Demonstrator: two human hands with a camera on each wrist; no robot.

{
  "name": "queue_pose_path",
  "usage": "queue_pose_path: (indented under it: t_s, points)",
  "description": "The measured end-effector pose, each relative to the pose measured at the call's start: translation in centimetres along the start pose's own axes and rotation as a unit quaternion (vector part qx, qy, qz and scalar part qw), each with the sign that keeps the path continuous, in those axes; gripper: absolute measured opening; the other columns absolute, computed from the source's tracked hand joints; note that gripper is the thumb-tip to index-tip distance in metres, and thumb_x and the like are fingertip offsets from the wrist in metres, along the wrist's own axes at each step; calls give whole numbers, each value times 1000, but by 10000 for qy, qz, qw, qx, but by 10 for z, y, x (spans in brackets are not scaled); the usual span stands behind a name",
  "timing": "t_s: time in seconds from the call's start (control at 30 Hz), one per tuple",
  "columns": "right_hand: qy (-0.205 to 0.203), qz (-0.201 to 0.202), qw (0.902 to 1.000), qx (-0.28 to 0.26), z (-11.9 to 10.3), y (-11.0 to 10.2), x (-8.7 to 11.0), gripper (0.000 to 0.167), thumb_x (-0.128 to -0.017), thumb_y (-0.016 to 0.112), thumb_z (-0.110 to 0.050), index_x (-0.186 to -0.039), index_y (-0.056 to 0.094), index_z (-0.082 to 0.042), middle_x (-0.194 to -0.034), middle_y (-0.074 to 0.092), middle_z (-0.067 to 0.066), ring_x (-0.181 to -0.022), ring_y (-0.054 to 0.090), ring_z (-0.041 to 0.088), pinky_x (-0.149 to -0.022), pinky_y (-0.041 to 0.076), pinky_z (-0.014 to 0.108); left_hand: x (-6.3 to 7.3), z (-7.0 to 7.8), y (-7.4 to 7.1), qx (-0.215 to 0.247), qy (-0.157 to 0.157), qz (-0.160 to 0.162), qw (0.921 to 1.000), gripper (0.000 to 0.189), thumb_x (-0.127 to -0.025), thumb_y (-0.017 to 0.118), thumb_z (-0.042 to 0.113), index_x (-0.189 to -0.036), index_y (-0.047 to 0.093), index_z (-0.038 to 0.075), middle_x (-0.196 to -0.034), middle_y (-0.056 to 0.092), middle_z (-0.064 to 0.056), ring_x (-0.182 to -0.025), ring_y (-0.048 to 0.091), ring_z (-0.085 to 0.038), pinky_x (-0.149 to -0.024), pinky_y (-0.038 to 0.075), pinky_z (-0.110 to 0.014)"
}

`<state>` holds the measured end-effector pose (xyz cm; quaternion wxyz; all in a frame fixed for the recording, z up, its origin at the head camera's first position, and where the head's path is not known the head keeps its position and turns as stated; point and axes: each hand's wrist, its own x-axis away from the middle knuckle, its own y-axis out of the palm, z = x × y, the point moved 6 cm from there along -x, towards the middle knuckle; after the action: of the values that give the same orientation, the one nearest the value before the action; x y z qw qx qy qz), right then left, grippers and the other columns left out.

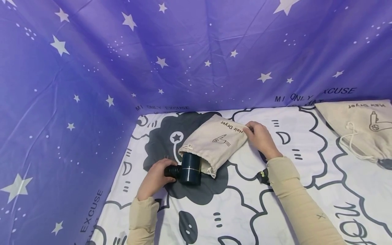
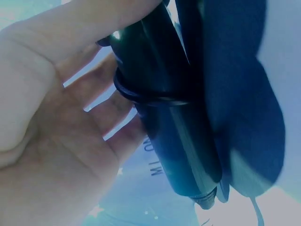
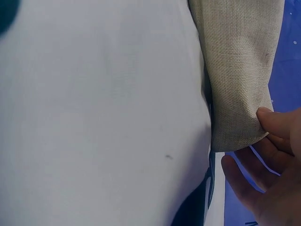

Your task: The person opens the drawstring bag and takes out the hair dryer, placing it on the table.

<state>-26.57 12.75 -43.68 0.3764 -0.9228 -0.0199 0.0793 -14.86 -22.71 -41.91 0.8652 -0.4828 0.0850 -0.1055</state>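
A dark hair dryer lies in the mouth of a beige cloth drawstring bag printed "Hair Dryer". Part of the dryer is hidden inside the bag; its blunt dark end sticks out toward me. My left hand grips the black part jutting from the dryer's left side. Close up in the left wrist view, thumb and fingers curve round the dark, ringed tube. At the bag's far right corner, my right hand pinches the fabric. The right wrist view shows the thumb on the cloth corner.
Another beige "Hair Dryer" bag lies at the right edge, a dark rounded end poking from its mouth. A small black item sits by my right cuff. Purple star-printed cloth rises behind and left of the cartoon-print sheet.
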Motion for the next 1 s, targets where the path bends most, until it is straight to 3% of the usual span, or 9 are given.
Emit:
queue_pose_path:
  t_s: [0.13,0.33,1.0]
  points:
    - [23,26,10000,-6,2,0,0,19,-101,54,-13,-104,64,4,-98,65,21,-88,58,33,-83,44,50,3,-4,-1,-59,-54,-60,10000,45,-61,87,-7,-99,70,9,-106,70,-6,-122,60,-33,-107,42,-46]
    - [221,43,9997,50,4,0,2,22,-102,52,-14,-107,63,4,-100,65,21,-89,59,33,-84,45,50,5,-5,-4,-140,-38,-130,9998,45,-62,86,-9,-99,69,10,-106,70,-5,-112,63,-30,-101,46,-46]
    - [397,250,9988,-143,5,0,4,23,-103,51,-12,-110,61,7,-100,63,22,-89,59,34,-84,48,49,15,-11,-13,-296,315,-183,9989,50,-58,82,-17,-97,69,12,-103,70,-4,-103,64,-26,-95,49,-45]
